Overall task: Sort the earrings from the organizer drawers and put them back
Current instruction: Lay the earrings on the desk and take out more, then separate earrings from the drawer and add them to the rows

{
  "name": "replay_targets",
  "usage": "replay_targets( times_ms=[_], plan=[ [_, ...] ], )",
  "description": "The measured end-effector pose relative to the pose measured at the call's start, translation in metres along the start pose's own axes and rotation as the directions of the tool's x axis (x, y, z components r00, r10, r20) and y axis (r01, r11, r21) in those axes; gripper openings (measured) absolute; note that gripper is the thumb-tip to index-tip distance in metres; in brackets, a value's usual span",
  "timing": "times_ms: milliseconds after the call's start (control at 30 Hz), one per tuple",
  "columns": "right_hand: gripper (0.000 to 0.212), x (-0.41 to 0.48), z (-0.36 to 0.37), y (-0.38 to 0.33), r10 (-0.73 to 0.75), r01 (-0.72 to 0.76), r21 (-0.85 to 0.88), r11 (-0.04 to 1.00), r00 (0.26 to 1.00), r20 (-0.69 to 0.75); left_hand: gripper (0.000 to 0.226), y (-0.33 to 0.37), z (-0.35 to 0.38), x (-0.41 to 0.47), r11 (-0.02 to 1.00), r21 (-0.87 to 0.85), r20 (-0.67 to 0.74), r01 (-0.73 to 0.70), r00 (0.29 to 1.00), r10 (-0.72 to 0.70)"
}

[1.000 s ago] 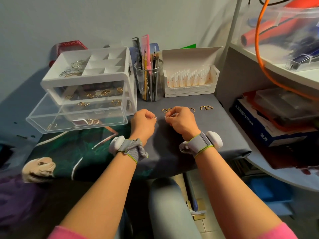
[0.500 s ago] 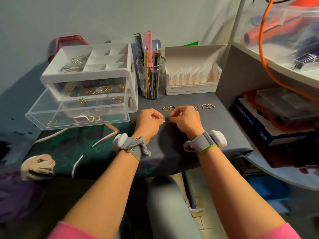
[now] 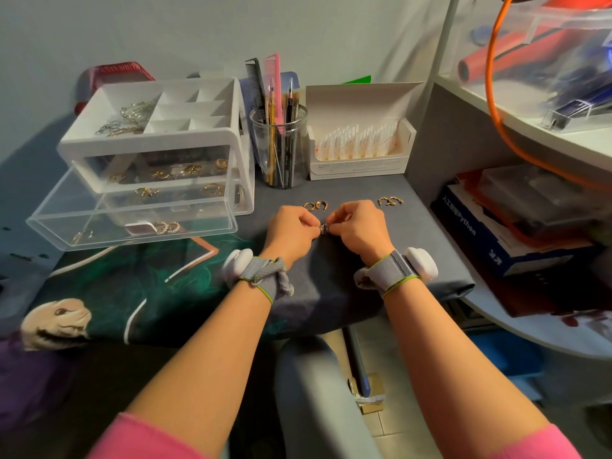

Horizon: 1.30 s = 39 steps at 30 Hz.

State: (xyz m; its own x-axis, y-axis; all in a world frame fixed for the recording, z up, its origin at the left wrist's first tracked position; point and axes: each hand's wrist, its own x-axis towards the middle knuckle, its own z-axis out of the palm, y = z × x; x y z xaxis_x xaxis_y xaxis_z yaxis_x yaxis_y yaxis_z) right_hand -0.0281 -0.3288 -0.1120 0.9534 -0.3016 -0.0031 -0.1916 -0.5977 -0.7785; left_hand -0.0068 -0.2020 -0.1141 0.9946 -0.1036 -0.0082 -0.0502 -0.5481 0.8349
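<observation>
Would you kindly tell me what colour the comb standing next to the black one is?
The comb is pink; the head view, the only one, shows it well.

I see a plain pale wall (image 3: 198, 28) behind the grey-covered table (image 3: 347, 303), a white curved shelf unit (image 3: 516, 127) at right, tiled floor (image 3: 390, 422) below, dim light.

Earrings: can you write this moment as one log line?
left hand + right hand: pinching small silvery earring | gold hoop earrings: two pairs visible on grey cloth | clear plastic drawer: pulled out
</observation>
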Motion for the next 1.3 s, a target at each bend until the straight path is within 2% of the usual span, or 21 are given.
replay_targets(
  times_ms=[333, 567, 967, 1300],
  plan=[
    [0.019, -0.003, -0.002, -0.001, 0.005, -0.004, 0.048, 0.999, 1.0, -0.009, 0.015, 0.001, -0.003, -0.004, 0.999, -0.009, 0.006, 0.034, 0.999, -0.034],
    [0.028, -0.007, -0.003, -0.004, 0.087, -0.076, 0.137, 0.988, 0.993, -0.08, 0.017, 0.004, -0.007, -0.006, 0.998, -0.009, 0.011, 0.055, 0.998, -0.055],
    [0.022, -0.023, -0.019, -0.032, 0.019, 0.029, 0.271, 0.962, 0.985, -0.171, 0.008, 0.039, -0.029, -0.03, 0.996, -0.091, -0.05, -0.012, 0.999, 0.007],
    [0.022, -0.046, -0.026, -0.068, -0.044, 0.1, 0.298, 0.949, 0.981, -0.188, 0.01, 0.066, -0.065, -0.057, 0.98, -0.152, -0.095, -0.127, 0.989, 0.114]
  ],
)
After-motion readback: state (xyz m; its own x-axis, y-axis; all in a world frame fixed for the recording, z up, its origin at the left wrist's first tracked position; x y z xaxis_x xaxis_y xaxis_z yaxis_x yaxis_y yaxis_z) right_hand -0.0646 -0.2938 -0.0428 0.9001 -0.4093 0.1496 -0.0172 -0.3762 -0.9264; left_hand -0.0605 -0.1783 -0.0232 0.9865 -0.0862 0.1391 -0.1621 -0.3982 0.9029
